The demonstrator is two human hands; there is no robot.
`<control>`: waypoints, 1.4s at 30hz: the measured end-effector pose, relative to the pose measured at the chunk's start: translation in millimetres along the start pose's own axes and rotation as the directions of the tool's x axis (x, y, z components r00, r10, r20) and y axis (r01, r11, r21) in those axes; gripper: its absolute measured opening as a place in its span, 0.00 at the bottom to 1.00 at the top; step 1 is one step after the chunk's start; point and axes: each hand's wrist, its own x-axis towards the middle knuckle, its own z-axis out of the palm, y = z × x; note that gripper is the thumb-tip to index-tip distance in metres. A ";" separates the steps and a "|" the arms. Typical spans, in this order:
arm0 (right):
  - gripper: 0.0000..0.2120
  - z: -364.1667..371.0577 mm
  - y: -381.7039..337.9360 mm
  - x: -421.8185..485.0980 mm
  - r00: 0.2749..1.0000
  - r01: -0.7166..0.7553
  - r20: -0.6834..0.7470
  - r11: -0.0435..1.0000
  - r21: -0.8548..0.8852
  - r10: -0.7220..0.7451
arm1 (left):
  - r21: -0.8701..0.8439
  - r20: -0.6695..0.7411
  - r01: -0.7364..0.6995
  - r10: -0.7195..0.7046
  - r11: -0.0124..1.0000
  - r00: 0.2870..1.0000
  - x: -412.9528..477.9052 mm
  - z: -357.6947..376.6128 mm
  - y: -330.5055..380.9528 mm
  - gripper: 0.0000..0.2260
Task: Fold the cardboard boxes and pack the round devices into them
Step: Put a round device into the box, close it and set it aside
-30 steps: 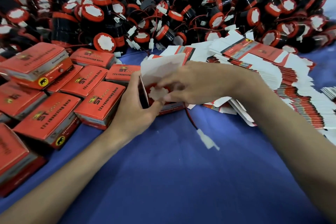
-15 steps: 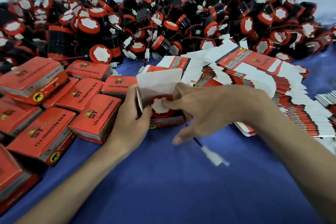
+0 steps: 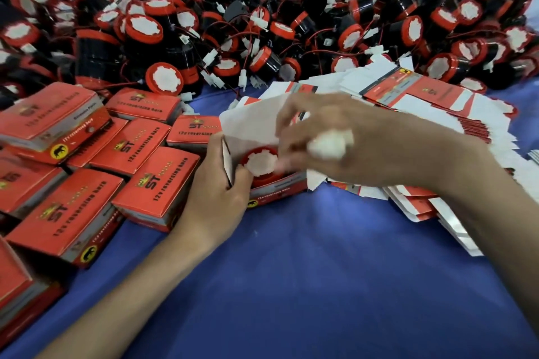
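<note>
An open red cardboard box [image 3: 277,188] stands on the blue cloth, its white lid flap [image 3: 250,122] raised. A round red-and-black device [image 3: 259,162] with a white face sits inside it. My left hand [image 3: 215,192] grips the box's left side flap, thumb against the device's rim. My right hand [image 3: 379,148] hovers over the box's right half, blurred, fingers curled. The device's white wire connector [image 3: 331,144] shows in front of that hand, apparently held; the wire itself is hidden.
Several closed red boxes [image 3: 154,183] lie packed together at the left. A big heap of round devices [image 3: 262,23] with red wires fills the back. Flat unfolded boxes [image 3: 437,102] fan out at the right. Blue cloth [image 3: 291,271] covers the near table.
The device has settled into the box. The connector that dangled below my right hand has swung up in front of it. My left hand keeps its hold on the box.
</note>
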 end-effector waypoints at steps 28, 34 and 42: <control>0.13 52.2 -17.9 25.9 0.985 -0.170 -0.013 0.936 -0.307 0.175 | 0.078 0.027 -0.105 0.104 0.991 0.994 -4.9 -0.7 -5.8 0.04; 0.15 55.8 -20.8 21.2 0.990 -0.134 -0.007 0.929 -0.344 0.140 | 0.061 0.037 -0.104 0.102 0.993 0.994 -4.3 -0.8 -6.0 0.08; 0.11 50.2 -25.0 20.7 0.951 -0.289 -0.193 0.916 -0.278 0.242 | 0.102 0.034 -0.138 0.135 0.985 0.990 -3.2 -2.0 -8.1 0.09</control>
